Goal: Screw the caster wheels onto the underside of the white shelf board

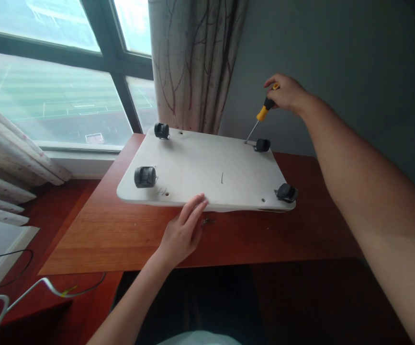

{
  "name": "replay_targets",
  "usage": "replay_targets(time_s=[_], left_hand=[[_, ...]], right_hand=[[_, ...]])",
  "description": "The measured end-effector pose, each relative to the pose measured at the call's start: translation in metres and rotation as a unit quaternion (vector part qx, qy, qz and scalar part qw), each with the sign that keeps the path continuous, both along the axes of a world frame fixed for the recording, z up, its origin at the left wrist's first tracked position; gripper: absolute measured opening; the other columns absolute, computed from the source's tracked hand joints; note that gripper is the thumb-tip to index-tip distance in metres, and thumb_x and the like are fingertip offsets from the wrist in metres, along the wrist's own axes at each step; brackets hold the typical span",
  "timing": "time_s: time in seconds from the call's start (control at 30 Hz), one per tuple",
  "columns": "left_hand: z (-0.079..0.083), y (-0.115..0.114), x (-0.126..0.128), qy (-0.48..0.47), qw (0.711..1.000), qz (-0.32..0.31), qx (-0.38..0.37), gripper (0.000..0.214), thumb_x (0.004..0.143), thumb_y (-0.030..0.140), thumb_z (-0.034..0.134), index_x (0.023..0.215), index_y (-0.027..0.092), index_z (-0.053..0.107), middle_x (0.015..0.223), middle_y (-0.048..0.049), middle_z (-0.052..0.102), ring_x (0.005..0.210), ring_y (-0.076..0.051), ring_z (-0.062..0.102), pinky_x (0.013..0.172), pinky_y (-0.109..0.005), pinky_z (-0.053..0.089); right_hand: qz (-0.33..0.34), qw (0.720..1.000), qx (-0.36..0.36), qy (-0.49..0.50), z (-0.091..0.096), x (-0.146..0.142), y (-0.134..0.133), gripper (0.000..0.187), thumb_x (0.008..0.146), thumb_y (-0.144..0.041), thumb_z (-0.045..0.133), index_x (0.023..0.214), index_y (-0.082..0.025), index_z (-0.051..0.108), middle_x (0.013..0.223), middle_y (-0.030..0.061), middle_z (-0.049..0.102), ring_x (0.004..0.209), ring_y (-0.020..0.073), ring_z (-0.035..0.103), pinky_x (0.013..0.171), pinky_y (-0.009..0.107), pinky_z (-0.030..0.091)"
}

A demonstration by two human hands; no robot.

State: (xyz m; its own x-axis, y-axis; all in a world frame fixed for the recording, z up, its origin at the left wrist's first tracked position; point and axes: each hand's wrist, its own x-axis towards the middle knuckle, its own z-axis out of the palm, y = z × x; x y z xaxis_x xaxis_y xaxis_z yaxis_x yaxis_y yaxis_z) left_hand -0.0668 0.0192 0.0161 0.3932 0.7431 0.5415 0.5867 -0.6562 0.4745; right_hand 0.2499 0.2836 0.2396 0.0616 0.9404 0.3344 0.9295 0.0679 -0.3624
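A white board [200, 163] lies on the wooden table, with a black caster [145, 177] near each corner facing up. My right hand [282, 91] grips a yellow and black screwdriver [262, 113] by its handle. The tool leans, and its tip meets the board near the far right caster [263, 145], at what looks like a screw hole. With fingers stretched out, my left hand [184, 230] rests on the board's near edge. Small metal pieces, perhaps screws [207, 221], lie on the table beside those fingers. Holes show along the board's near and far edges.
The brown table [95, 239] reaches out around the board. Behind it are a patterned curtain [193, 62] and a grey wall [318, 57]; a large window [49, 105] is at the left. White and black cables [45, 282] hang by the table's left front corner.
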Motion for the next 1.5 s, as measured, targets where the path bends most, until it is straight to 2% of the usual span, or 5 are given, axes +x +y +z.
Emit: replay_targets(time_s=[0.2, 0.43, 0.67, 0.87, 1.5], left_hand=[[0.0, 0.0, -0.001, 0.003, 1.0, -0.003, -0.003, 0.064, 0.093, 0.007, 0.047, 0.153, 0.025, 0.034, 0.156, -0.0141, 0.043, 0.136, -0.026, 0.054, 0.093, -0.034, 0.06], [-0.002, 0.0, 0.0, 0.006, 1.0, 0.002, 0.004, 0.063, 0.093, 0.008, 0.048, 0.153, 0.024, 0.035, 0.156, -0.0139, 0.043, 0.135, -0.025, 0.054, 0.091, -0.032, 0.06], [-0.001, 0.0, 0.0, 0.007, 1.0, 0.006, 0.005, 0.062, 0.094, 0.009, 0.047, 0.153, 0.025, 0.035, 0.155, -0.0143, 0.044, 0.132, -0.026, 0.057, 0.084, -0.032, 0.063], [-0.002, 0.001, -0.001, 0.0, 1.0, -0.002, 0.006, 0.064, 0.094, 0.007, 0.047, 0.154, 0.025, 0.034, 0.156, -0.0138, 0.043, 0.135, -0.026, 0.054, 0.093, -0.034, 0.06], [-0.003, 0.001, -0.001, 0.0, 1.0, -0.006, 0.003, 0.07, 0.093, 0.007, 0.047, 0.158, 0.027, 0.03, 0.157, -0.0136, 0.041, 0.136, -0.026, 0.053, 0.096, -0.036, 0.06]], right_hand=[[-0.043, 0.989, 0.065, -0.123, -0.001, 0.0, -0.011, 0.026, 0.092, -0.043, 0.064, 0.106, -0.021, 0.068, 0.104, 0.0117, 0.068, 0.103, 0.0283, 0.063, 0.096, 0.048, 0.049], [-0.007, 1.0, -0.016, 0.011, -0.001, 0.005, -0.003, 0.039, 0.09, -0.011, 0.059, 0.128, -0.019, 0.059, 0.134, 0.0144, 0.056, 0.101, 0.0226, 0.063, 0.079, 0.037, 0.057], [-0.033, 0.99, 0.024, -0.135, 0.001, 0.004, -0.02, 0.043, 0.094, -0.046, 0.064, 0.124, -0.015, 0.06, 0.121, 0.0182, 0.063, 0.117, 0.0316, 0.056, 0.102, 0.05, 0.042], [-0.009, 1.0, -0.011, -0.011, -0.005, 0.005, -0.013, 0.036, 0.096, -0.015, 0.051, 0.132, -0.018, 0.056, 0.139, 0.0166, 0.051, 0.106, 0.022, 0.059, 0.078, 0.033, 0.054], [-0.042, 0.99, 0.099, -0.091, -0.018, 0.007, -0.015, 0.05, 0.089, -0.041, 0.068, 0.133, -0.022, 0.053, 0.126, 0.015, 0.064, 0.114, 0.0305, 0.058, 0.097, 0.046, 0.045]])
